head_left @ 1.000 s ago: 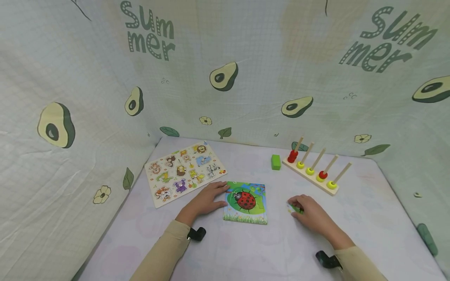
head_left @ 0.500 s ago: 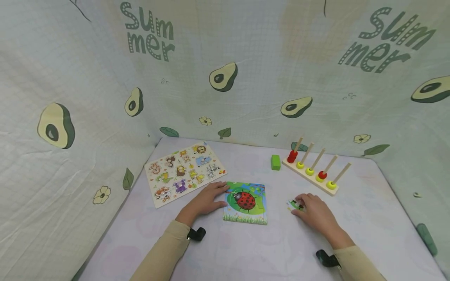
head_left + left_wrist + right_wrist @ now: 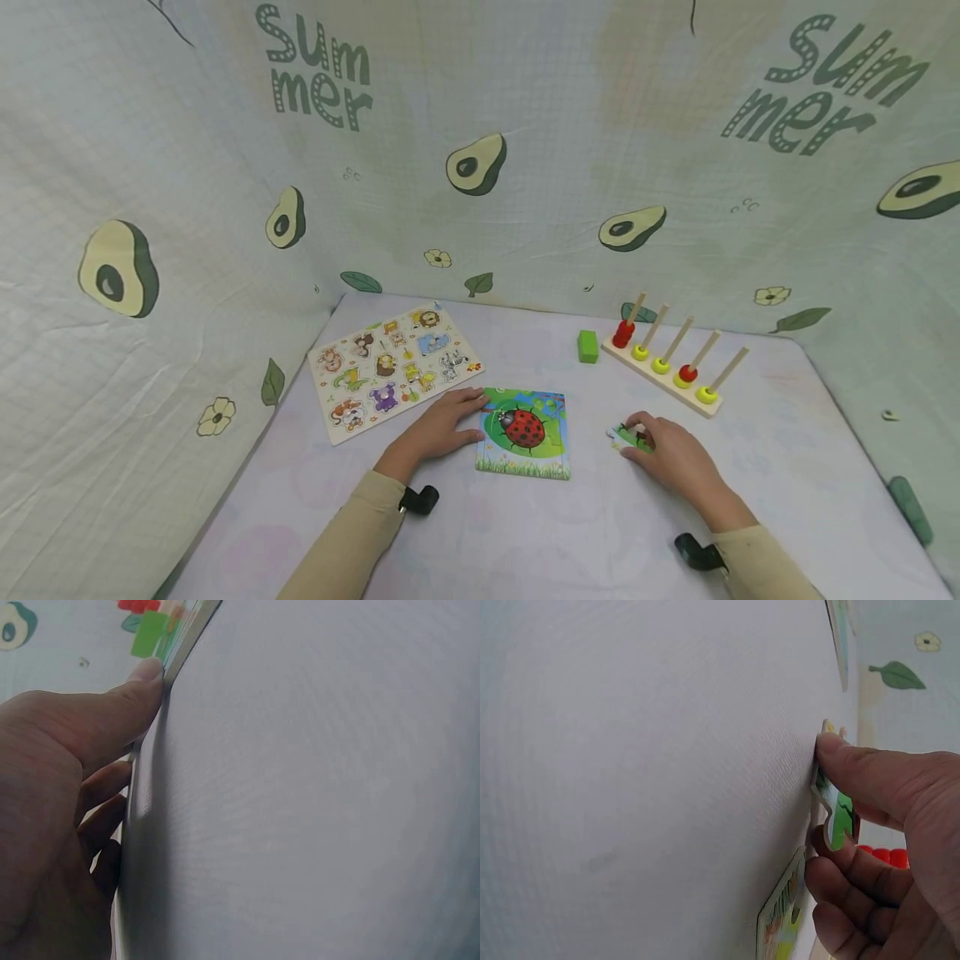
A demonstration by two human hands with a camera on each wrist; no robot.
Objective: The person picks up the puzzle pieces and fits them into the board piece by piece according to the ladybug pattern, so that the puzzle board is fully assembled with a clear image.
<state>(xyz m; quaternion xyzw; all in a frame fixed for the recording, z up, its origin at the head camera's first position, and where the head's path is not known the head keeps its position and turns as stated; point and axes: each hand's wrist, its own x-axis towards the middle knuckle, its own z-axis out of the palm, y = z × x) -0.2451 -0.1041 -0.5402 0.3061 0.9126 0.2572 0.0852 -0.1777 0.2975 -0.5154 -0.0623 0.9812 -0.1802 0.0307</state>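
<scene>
A square ladybug picture puzzle (image 3: 522,429) lies flat on the table in the head view. My left hand (image 3: 448,422) rests at its left edge, fingers extended, and in the left wrist view the thumb touches the puzzle's edge (image 3: 191,645). To the right of the puzzle, my right hand (image 3: 672,457) pinches a green jigsaw puzzle piece (image 3: 622,437) between thumb and fingers. The right wrist view shows this piece (image 3: 843,822) tilted up on edge, partly covered by the thumb. Another printed puzzle piece (image 3: 780,919) lies under the curled lower fingers there; the hand hides it from the head camera.
An animal peg puzzle board (image 3: 397,367) lies at the back left. Behind the ladybug puzzle stands a green block (image 3: 588,347). A wooden peg stacker (image 3: 663,379) with red and yellow rings is at the back right. Printed cloth walls (image 3: 540,250) enclose the table (image 3: 480,542).
The puzzle piece in my right hand has turned and shifted slightly left, and more of it shows past the fingers. My left hand has stayed put on the ladybug puzzle.
</scene>
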